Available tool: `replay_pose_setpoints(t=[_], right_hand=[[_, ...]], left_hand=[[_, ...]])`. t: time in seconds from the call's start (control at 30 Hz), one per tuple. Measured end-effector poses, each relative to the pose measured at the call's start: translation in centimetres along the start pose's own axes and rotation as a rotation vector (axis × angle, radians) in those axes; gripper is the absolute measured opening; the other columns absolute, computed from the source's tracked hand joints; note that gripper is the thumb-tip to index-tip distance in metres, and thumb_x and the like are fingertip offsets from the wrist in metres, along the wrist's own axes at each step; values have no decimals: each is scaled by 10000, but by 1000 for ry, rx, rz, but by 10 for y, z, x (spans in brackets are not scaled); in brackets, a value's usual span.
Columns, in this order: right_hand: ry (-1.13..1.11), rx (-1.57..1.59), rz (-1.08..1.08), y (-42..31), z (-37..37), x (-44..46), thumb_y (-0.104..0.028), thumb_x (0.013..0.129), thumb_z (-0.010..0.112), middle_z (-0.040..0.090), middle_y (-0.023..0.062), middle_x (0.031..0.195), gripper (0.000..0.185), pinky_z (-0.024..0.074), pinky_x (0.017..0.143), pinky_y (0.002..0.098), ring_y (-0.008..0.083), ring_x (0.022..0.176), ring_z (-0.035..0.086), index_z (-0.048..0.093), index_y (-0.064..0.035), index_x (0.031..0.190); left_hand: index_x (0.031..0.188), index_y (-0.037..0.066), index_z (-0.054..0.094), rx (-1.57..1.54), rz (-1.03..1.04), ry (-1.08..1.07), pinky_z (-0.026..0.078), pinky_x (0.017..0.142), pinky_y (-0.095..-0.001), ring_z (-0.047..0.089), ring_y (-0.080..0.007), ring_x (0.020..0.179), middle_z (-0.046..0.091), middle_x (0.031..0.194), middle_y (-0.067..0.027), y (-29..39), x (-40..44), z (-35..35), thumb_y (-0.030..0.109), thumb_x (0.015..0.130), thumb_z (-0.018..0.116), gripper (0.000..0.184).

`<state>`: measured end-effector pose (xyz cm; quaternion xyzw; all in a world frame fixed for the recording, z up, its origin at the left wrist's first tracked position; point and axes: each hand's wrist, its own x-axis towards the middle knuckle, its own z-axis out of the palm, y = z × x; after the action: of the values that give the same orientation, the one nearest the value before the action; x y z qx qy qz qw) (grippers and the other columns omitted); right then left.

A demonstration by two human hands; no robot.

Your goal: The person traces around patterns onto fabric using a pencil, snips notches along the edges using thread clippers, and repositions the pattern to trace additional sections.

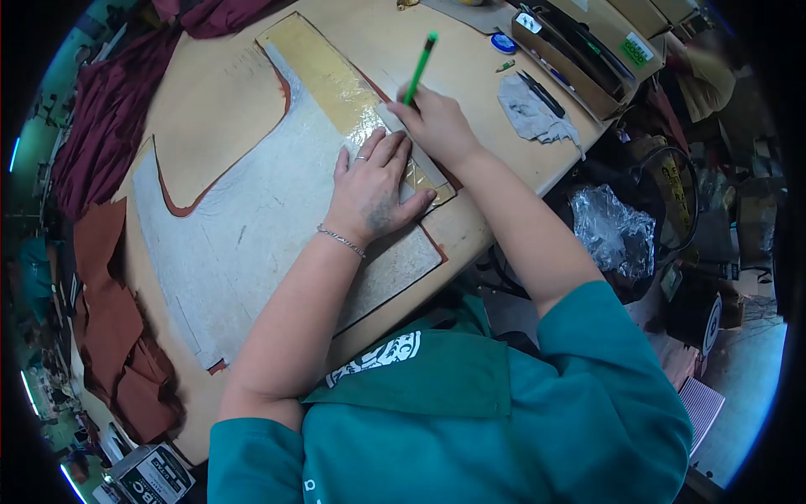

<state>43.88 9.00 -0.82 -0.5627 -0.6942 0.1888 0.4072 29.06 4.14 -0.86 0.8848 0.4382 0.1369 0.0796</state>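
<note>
My left hand [375,186] lies spread on a yellow, tape-covered template strip [323,71], with a ring and a bracelet on it. Just beyond it, my right hand [432,122] is closed around a green pencil [421,67], whose top points up and away. The pencil's lower end is hidden by the fingers. A narrow pale strip [430,165] runs along the yellow template's right edge, between the hands. Beneath lies a large grey-white curved piece [243,218], with reddish-brown material showing at its edges.
Maroon cloth [117,126] and brown material [113,328] lie along the left side. At the upper right are a box of tools [571,63], a blue round container [503,44] and a crumpled grey cloth [529,113] with dark pens. Crumpled clear plastic [613,231] sits beyond the table's right edge.
</note>
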Motion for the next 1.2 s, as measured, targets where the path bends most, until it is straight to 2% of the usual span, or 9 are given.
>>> replay_pose_setpoints(t=[0.1, 0.33, 0.57, 0.67, 0.73, 0.93, 1.0, 1.1, 1.2], right_hand=[[-4, -10, -21, -3, 3, 8, -241, 822, 549, 598, 176, 796, 220, 455, 652, 410, 352, 743, 583, 541, -34, 894], [-112, 3, 86, -14, -49, -76, -208, 806, 597, 592, 171, 751, 191, 458, 623, 390, 342, 713, 586, 556, -25, 844], [15, -50, -37, -3, 3, 9, -258, 814, 571, 591, 186, 767, 238, 455, 635, 414, 368, 716, 576, 553, -27, 867], [-80, -118, 50, -17, -30, -48, -229, 811, 581, 588, 183, 767, 213, 455, 639, 412, 365, 730, 574, 552, -25, 865], [-142, -125, -8, -19, -58, -89, -198, 809, 596, 576, 163, 728, 193, 457, 618, 384, 341, 685, 575, 540, -18, 854], [-31, 223, 129, -37, -74, -71, -203, 838, 587, 563, 85, 690, 202, 444, 570, 261, 134, 611, 557, 528, -10, 828], [39, 457, 228, -31, -55, -46, -204, 845, 580, 563, 59, 687, 194, 445, 563, 246, 104, 611, 547, 534, -16, 827], [116, 671, 344, -10, -22, -6, -202, 852, 569, 561, 34, 674, 182, 450, 559, 233, 93, 605, 541, 541, -24, 832], [157, 683, 326, 19, 12, 27, -208, 845, 576, 566, 38, 666, 193, 454, 559, 242, 103, 606, 552, 551, -17, 839]], left_hand=[[1257, 62, 432, -4, -11, -2, 239, 968, -554, 310, -251, 1262, 394, 1301, -78, 1, 0, -3, 497, 724, 572, 702], [1256, 59, 435, -27, -23, -12, 242, 965, -559, 307, -242, 1265, 398, 1301, -75, 0, 0, -3, 511, 721, 567, 713], [1260, 71, 435, -13, -17, 2, 234, 970, -554, 312, -252, 1259, 397, 1298, -96, 1, 0, -1, 510, 720, 570, 709], [1245, 58, 444, -57, -25, 3, 239, 972, -556, 313, -251, 1259, 406, 1292, -86, 0, 0, -3, 497, 721, 573, 695], [1230, 45, 451, -75, -34, 19, 241, 975, -555, 318, -249, 1255, 409, 1290, -76, 1, -1, -4, 480, 717, 584, 685], [1234, 78, 448, -212, -44, 46, 252, 972, -539, 344, -251, 1232, 422, 1269, -74, -5, -1, -2, 466, 729, 584, 651], [1223, 98, 461, -389, -39, 111, 275, 962, -518, 387, -264, 1194, 436, 1253, -78, -16, 3, 2, 433, 771, 560, 572], [1213, 45, 466, -327, -81, 206, 333, 941, -450, 421, -290, 1160, 449, 1241, -110, -30, 10, -5, 344, 796, 568, 523], [1214, 55, 469, -140, -212, 126, 309, 925, -542, 367, -288, 1207, 416, 1281, -113, -48, 24, -15, 351, 808, 544, 508]])
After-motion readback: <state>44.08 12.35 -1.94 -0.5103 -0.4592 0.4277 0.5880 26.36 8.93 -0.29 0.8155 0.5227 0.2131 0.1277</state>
